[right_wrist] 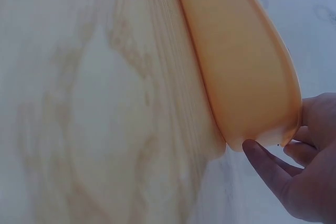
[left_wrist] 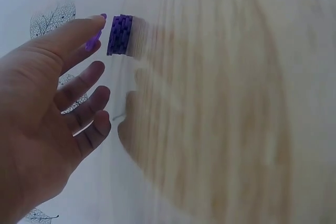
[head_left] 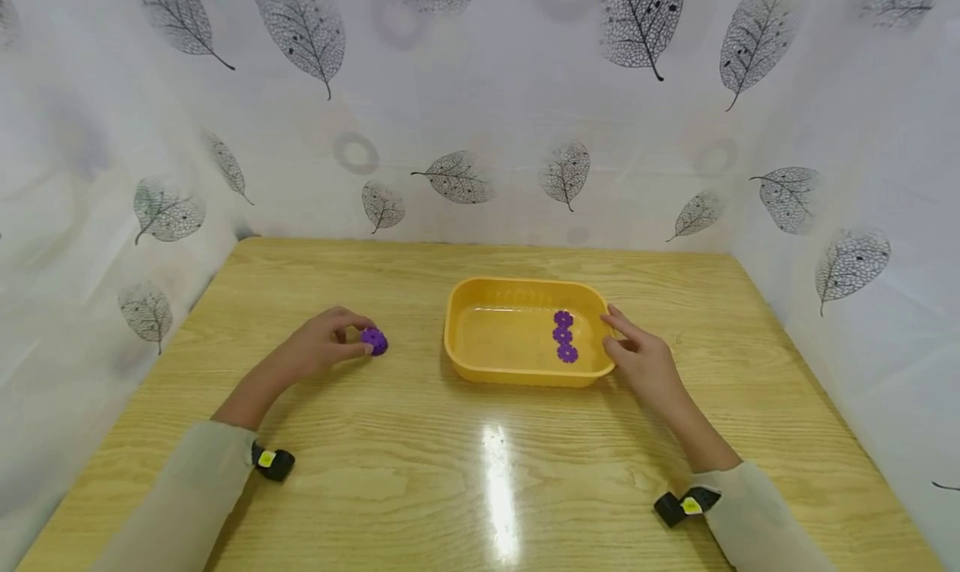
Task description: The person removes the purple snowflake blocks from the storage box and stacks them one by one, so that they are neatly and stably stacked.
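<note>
My left hand (head_left: 330,338) pinches a single purple flower-shaped disc (left_wrist: 93,41) between thumb and index finger, the other fingers spread apart. Right beside that disc, a short stack of matching purple discs (left_wrist: 121,35) stands on the table; in the head view the pinched disc overlaps the stack. To the right sits a yellow plastic tray (head_left: 525,377) with rounded corners. Inside it, three purple discs (head_left: 562,335) lie in a row towards the right end. My right hand (head_left: 647,363) grips the tray's right end, with fingers at the rim and the thumb (right_wrist: 262,163) against the outer wall.
The wooden table (head_left: 405,472) has a glossy light streak in front of the tray. A white curtain (head_left: 510,122) printed with dark leaves hangs behind the table and along both sides. A small black camera (head_left: 274,464) is strapped at each wrist.
</note>
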Available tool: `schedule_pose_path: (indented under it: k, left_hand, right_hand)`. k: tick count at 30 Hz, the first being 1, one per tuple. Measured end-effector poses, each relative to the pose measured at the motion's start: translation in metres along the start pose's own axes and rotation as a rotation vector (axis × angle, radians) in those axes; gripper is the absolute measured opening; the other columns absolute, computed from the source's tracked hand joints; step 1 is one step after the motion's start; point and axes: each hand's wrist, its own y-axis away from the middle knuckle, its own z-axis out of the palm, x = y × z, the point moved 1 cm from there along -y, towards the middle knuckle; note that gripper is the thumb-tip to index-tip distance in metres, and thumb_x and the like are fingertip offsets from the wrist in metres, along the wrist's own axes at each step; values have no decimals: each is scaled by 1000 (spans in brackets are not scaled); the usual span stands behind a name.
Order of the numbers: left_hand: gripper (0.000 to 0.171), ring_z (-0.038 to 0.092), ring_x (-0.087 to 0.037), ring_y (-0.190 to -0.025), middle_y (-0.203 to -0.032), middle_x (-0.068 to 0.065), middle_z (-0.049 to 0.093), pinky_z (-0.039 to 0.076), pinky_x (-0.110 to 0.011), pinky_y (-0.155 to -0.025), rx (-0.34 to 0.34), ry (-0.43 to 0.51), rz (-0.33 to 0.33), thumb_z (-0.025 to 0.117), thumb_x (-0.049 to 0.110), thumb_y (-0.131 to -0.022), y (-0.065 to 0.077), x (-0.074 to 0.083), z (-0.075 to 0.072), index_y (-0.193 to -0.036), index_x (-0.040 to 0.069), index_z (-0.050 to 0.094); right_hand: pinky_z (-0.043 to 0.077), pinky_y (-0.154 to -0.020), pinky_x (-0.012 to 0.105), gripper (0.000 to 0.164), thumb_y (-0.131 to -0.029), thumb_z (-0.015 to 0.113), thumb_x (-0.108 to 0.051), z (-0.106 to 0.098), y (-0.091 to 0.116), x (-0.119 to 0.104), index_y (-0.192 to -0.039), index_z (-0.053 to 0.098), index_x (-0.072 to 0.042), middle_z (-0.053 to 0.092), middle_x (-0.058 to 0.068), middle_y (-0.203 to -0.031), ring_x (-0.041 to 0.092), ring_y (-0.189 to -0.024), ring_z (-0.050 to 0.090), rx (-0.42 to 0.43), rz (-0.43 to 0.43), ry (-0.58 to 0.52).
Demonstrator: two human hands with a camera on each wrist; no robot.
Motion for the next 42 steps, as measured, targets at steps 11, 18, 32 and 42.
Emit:
schedule_pose_path:
  k: [11, 18, 32, 42]
  left_hand:
    - [47, 49, -20, -91, -127, -13, 56, 44, -34, -73, -36, 11, -13, 68, 35, -97, 0, 3, 1, -136, 9, 62]
    - [47, 48, -21, -91, -126, -13, 56, 42, -34, -73, -48, -11, -22, 68, 34, -97, 1, 6, 0, -136, 8, 62]
    - [47, 49, -22, -94, -127, -14, 56, 44, -35, -77, -67, 0, -36, 69, 32, -97, 0, 4, 0, -137, 8, 61]
    - [49, 51, -22, -95, -128, -14, 57, 44, -35, -78, -72, -35, -32, 69, 35, -96, -2, 1, 1, -137, 9, 61]
  right_hand:
    - [51, -65, 19, 45, -103, 57, -23, 0, 1, 0, -146, 54, -9, 40, -1, -159, 22, -97, 64, -6, -1, -10]
    - [51, -64, 19, 45, -103, 57, -23, 0, 0, 1, -145, 54, -8, 39, 0, -159, 32, -101, 66, -8, 1, -24]
    - [51, -62, 19, 44, -103, 57, -23, 0, 1, 0, -145, 55, -8, 39, 0, -160, 32, -101, 65, -10, 12, -19]
    - [52, -64, 20, 44, -104, 56, -24, 1, 1, 0, -146, 55, -11, 38, -3, -160, 32, -103, 64, -24, 17, -31]
